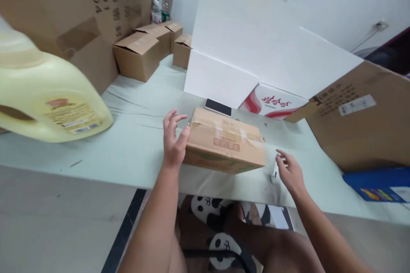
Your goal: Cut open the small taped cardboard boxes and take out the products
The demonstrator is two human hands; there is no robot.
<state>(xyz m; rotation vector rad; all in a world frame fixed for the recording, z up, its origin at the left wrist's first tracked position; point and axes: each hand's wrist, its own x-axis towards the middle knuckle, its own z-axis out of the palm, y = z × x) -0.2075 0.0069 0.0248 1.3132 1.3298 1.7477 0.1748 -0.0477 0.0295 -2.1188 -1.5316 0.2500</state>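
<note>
A brown cardboard box (224, 140) taped along its top, with printed characters, lies slightly turned on the pale table in front of me. At its left end is my left hand (174, 138), fingers spread and the thumb against or very near the box's edge. My right hand (291, 172) is off the box's right end, fingers loosely stretched and apart from it. Just beside and partly behind those fingers lies a small white object (274, 173); its kind is unclear, and I cannot tell whether they touch it. A dark-screened phone (218, 107) lies behind the box.
A large yellow jug (54, 94) stands at the left. Small cartons (137, 55) and plastic bottles (164, 0) are behind it. White panels (221, 72) and a red-and-white box (275, 101) stand at the back. A blue box (378, 183) lies at the right edge.
</note>
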